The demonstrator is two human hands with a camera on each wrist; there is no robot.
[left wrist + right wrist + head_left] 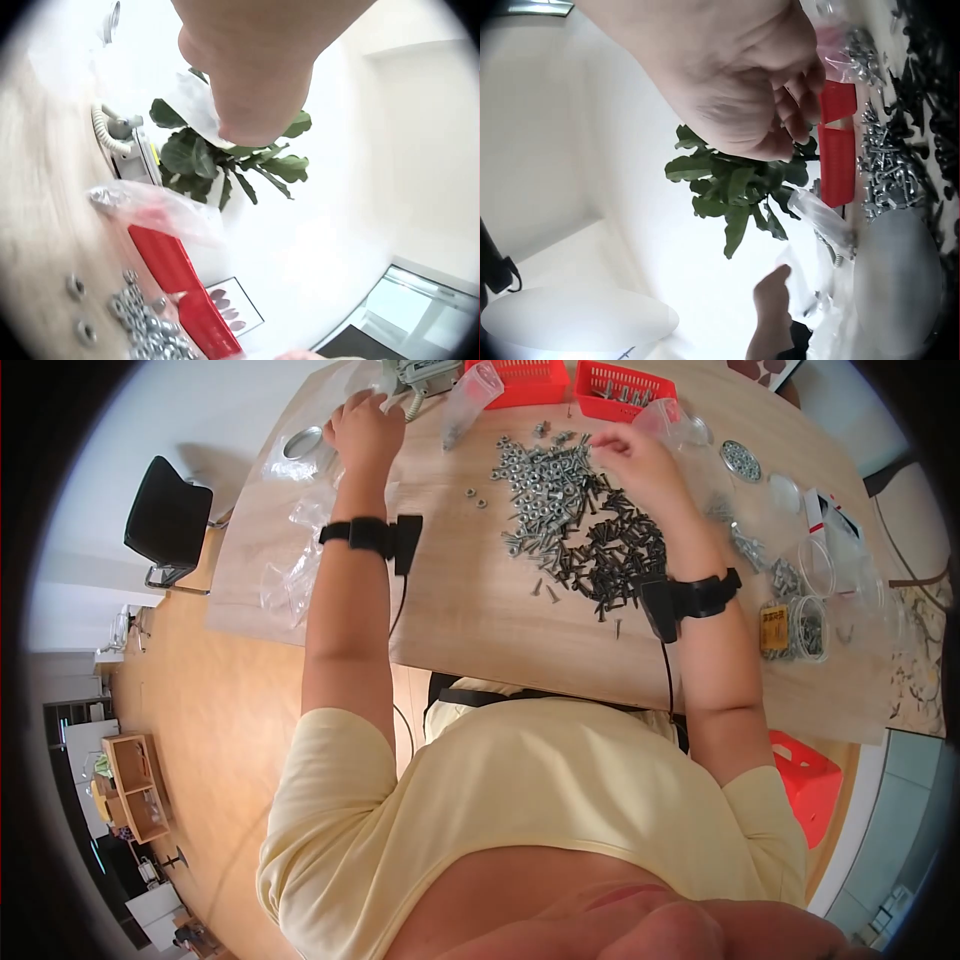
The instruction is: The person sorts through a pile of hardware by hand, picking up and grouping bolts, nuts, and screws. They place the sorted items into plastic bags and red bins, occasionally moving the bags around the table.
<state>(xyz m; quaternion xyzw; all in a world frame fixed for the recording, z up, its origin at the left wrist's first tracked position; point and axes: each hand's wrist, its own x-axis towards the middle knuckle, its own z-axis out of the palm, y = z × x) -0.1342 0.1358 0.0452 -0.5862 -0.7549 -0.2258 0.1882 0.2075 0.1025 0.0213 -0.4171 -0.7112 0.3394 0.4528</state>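
Note:
My left hand [368, 435] is raised at the table's far left, its fingers gripping a clear plastic bag [193, 105] that hangs beside them in the left wrist view. My right hand [640, 468] hovers by the upper right of the hardware pile, fingers loosely curled with nothing visible in them. Below it lie silvery nuts and bolts [545, 490], and closer to me spreads a heap of black screws [620, 550]. Two loose nuts [475, 498] lie left of the pile. A clear bag with metal pieces [470, 405] lies between the hands.
Two red baskets [625, 382] stand at the back, near a corded telephone [425, 375]. Clear jars of hardware [808, 630] and bags line the right side. Crumpled plastic [290, 575] lies at left, with a round lid [302, 443] above it.

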